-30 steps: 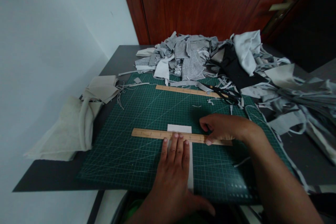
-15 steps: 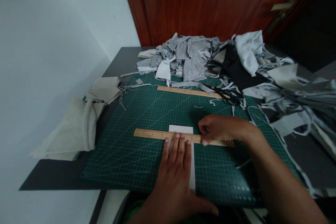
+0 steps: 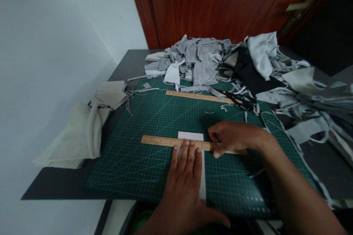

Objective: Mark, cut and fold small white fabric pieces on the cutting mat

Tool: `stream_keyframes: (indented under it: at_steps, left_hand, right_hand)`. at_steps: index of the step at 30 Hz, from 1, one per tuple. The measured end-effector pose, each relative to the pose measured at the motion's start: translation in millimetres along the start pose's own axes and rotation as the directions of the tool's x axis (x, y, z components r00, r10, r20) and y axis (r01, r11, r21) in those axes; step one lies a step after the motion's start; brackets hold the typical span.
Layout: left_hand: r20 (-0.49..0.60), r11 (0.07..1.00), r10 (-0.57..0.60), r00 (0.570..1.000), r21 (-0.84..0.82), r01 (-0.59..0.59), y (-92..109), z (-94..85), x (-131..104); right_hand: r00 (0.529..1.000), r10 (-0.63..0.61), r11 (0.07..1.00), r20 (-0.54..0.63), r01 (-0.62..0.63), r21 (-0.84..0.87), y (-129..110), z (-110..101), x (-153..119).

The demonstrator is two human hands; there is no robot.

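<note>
My left hand [image 3: 183, 181] lies flat with its fingers stretched out, the tips pressing on a wooden ruler [image 3: 157, 140]. Beneath the ruler and partly under that hand runs a white strip [image 3: 191, 136], its far end showing beyond the ruler; whether it is fabric or paper I cannot tell. My right hand [image 3: 234, 136] grips the ruler's right part, with the thumb at the near edge and curled fingers at the far edge. The ruler sits crosswise over the strip on a green cutting mat [image 3: 132, 169].
A second wooden ruler [image 3: 190, 95] and black scissors [image 3: 239, 101] lie at the mat's far side. Behind them is a heap of grey fabric scraps [image 3: 205, 68], with more scraps along the right. Cream cloth [image 3: 74, 136] rests at the left, beside the wall.
My right thumb has shifted slightly toward me at the ruler's near edge. My left hand, the ruler and the white strip stay in place.
</note>
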State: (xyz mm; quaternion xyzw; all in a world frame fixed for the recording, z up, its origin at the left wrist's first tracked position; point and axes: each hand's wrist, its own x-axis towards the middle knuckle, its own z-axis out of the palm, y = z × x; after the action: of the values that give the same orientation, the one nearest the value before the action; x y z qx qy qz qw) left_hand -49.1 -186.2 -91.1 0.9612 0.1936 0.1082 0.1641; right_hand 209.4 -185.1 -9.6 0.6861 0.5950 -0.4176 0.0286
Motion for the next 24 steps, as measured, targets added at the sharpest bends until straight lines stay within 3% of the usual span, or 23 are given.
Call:
stream_keyframes:
  at_steps: [24]
  left_hand:
    - [0.021, 1.000, -0.019, 1.000, 0.009, 0.018, 1.1, -2.9, 1.8]
  right_hand:
    - [0.999, 0.022, 0.999, -0.031, -0.023, -0.038, 1.4, 5.4, 2.0]
